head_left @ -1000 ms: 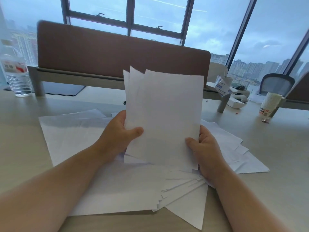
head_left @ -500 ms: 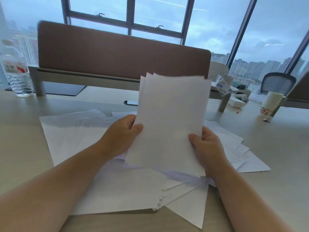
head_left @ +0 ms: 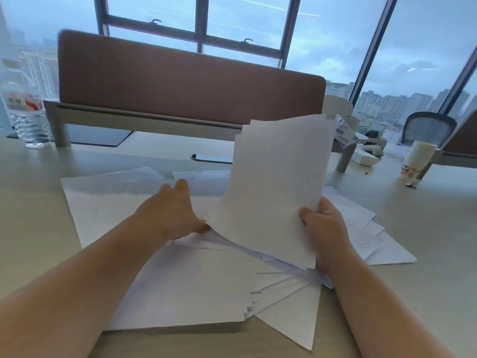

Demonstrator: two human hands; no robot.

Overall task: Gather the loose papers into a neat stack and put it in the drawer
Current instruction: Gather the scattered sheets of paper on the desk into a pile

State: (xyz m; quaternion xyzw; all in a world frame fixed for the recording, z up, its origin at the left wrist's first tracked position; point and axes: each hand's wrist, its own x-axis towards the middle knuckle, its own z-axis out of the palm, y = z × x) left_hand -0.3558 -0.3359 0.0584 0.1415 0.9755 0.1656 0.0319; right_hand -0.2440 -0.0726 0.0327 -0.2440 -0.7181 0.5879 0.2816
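My right hand (head_left: 325,228) grips a small stack of white sheets (head_left: 276,187) by its lower right edge and holds it upright, tilted to the right, above the desk. My left hand (head_left: 175,210) is off the stack, with its fingers stretched forward over the loose papers (head_left: 180,280); its thumb lies by the stack's lower left corner. The loose white sheets are spread in a wide, untidy fan on the beige desk (head_left: 33,228) under both hands. No drawer is in view.
A brown desk divider (head_left: 180,81) stands behind the papers. At the far left is a water bottle (head_left: 25,117), and a dark phone (head_left: 211,158) lies beyond the papers. A pile of paper cups (head_left: 418,158) and small boxes (head_left: 346,130) sit at the right.
My left hand has let go of the stack's left edge and moved down and forward over the loose sheets. The stack has swung to the right, now held by my right hand alone.
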